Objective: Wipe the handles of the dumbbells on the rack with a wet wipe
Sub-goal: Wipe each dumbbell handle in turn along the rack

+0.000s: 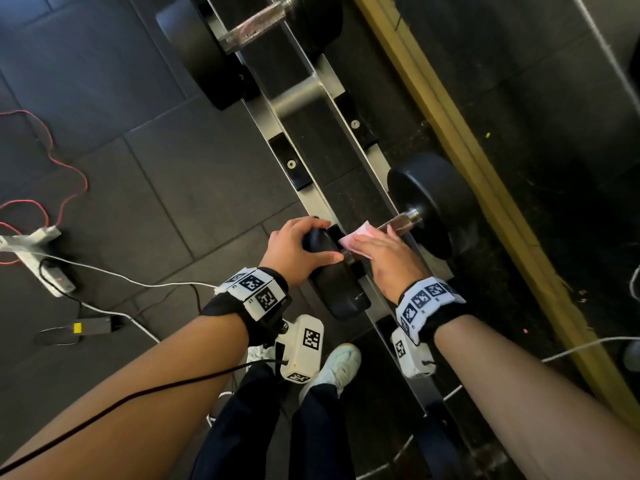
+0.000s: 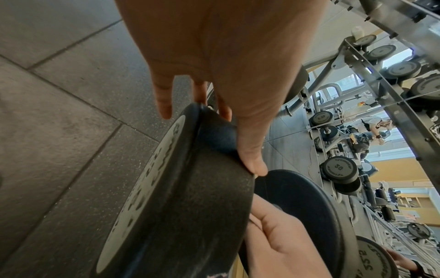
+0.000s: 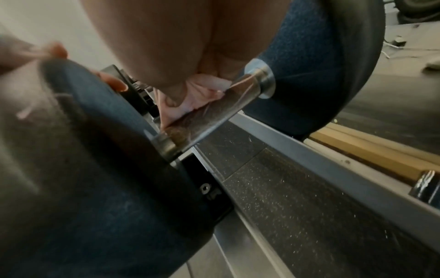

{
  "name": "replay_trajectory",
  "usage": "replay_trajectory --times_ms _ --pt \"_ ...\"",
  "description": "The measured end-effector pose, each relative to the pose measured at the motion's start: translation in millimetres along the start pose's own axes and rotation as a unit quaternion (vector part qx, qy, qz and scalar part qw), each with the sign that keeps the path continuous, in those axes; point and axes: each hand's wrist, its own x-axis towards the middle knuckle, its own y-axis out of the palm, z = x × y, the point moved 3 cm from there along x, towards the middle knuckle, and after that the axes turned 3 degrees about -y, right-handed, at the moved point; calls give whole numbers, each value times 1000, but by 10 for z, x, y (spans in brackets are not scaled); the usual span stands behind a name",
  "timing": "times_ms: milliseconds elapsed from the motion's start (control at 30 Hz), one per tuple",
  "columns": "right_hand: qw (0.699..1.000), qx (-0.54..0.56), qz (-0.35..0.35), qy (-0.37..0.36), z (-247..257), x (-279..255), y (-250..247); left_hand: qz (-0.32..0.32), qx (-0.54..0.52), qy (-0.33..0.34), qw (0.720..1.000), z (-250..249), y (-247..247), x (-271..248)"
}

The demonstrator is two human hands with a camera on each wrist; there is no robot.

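From the head view, a steel rack (image 1: 313,188) runs diagonally across dark floor tiles, with a yellow strip (image 1: 460,157) along its far side. Cables (image 1: 52,157) and a power strip (image 1: 38,258) lie on the floor to the left, well apart from the rack. A second dumbbell (image 1: 249,32) sits at the far end of the rack. The near dumbbell (image 1: 433,206) lies across the rails at the near end. The left hand (image 1: 294,247) grasps its near head, fingers curled over the rim. The right hand (image 1: 388,258) lies over the handle (image 1: 401,221), pressing a pink wipe (image 1: 356,235) onto it; the far stretch of the handle shows bare beyond the wipe.

The left wrist view shows the left hand (image 2: 221,65) reaching down, thumb and fingertips on the edge of the black head (image 2: 190,197). The right hand (image 2: 281,238) sits below, just beside that head. A mirror (image 2: 357,131) behind reflects more racked dumbbells.

In the right wrist view, the right hand (image 3: 166,47) wraps the bunched wipe (image 3: 197,96) round the handle (image 3: 214,114), between the two heads. Left fingertips (image 3: 114,82) show over the near head's edge. The rail (image 3: 321,159) passes beneath.
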Motion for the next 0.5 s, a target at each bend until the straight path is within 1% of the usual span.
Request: replay_trajectory --times_ms 67,100,167,200,233,267,300,367,400,433,500 --pt "999 22 30 -16 -4 -38 -35 -2 5 2 1000 -8 -6 0" --pt "998 57 31 -15 -12 -32 -75 -1 5 2 1000 -11 -6 2" --pt "987 158 -4 9 13 20 -179 3 3 0 1000 -14 -4 4" --pt "981 190 -31 17 28 78 -215 5 3 -1 1000 -15 -3 4" --pt "980 193 -53 19 48 144 -228 5 4 0 1000 -16 -3 4" --pt "984 171 -54 12 66 209 -225 5 6 2 1000 -16 -4 5" --pt "992 125 -31 -5 87 254 -200 3 8 4 1000 -18 -5 5" --pt "998 8 45 -49 88 252 -106 1 11 8 1000 -21 -10 5" --pt "995 -25 67 -65 57 202 -68 0 10 8 1000 -20 -15 6" --pt "994 -32 68 -78 26 141 -60 1 8 5 1000 -19 -17 5" --pt "993 -3 52 -102 -47 21 -83 5 7 2 1000 -18 -17 2"
